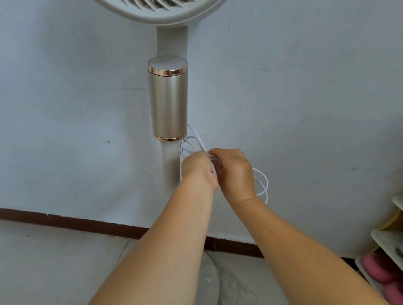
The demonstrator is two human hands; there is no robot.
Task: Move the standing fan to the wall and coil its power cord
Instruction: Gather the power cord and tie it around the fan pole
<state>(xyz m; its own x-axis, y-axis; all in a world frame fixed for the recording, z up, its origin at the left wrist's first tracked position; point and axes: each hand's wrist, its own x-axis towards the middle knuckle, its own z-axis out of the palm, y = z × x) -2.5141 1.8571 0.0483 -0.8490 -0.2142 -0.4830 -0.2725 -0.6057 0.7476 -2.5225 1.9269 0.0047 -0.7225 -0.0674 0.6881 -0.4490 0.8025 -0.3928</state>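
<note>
The pale floor [47, 268] met the wall at a dark baseboard. The fan's round base [209, 284] stood on it close to the wall, and a shoe rack [379, 241] stood at its right edge.

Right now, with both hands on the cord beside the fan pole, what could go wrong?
1. The cord hangs in loose loops from the left hand and right hand; a slack grip could let them spring apart.
2. Both hands work right beside the pole, so a tug might rock the fan.
</note>
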